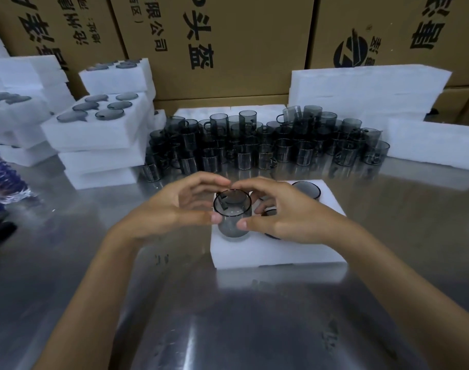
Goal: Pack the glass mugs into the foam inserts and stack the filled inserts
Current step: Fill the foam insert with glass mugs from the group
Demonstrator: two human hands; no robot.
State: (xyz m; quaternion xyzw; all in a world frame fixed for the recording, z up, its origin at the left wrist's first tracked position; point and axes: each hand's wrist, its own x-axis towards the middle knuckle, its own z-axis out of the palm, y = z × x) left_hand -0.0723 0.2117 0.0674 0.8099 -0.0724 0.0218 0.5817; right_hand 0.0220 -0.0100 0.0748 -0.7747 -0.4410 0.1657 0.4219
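A smoky grey glass mug point(232, 213) stands upright over the near left corner of a white foam insert point(278, 253) on the steel table. My left hand point(180, 206) and my right hand point(278, 212) both curl round it, thumbs on its near side and fingertips at its rim. Another mug point(306, 189) sits sunk in the insert's far right hole. My right hand hides the middle holes. A crowd of several loose grey mugs point(265, 145) stands behind the insert.
Stacks of filled foam inserts point(99, 134) rise at the left, with more foam point(17, 84) further left. Blank foam blocks point(366, 89) lean at the back right. Cardboard boxes point(214, 44) wall the back. A water bottle point(6, 177) stands at the far left.
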